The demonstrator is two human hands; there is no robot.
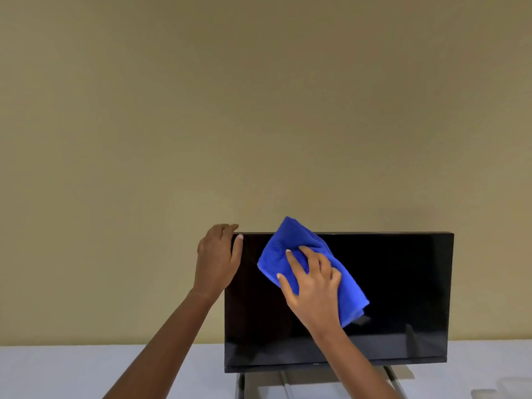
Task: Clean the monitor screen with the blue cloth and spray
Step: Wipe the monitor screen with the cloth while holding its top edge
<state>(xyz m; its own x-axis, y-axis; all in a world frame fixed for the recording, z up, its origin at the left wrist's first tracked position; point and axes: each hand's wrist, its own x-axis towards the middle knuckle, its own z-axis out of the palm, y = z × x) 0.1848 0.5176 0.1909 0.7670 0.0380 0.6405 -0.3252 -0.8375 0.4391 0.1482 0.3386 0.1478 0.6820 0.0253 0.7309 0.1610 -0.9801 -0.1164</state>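
Five spread fingers [294, 265] on blue cloth [288, 241].

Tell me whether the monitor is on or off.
Looks off: the monitor screen is plain black, with only faint reflections, where the right hand presses the blue cloth.

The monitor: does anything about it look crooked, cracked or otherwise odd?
Nothing stands out. The monitor sits level on its stand, screen dark with no visible cracks. The left hand grips its top left corner and the right hand presses the blue cloth against the screen.
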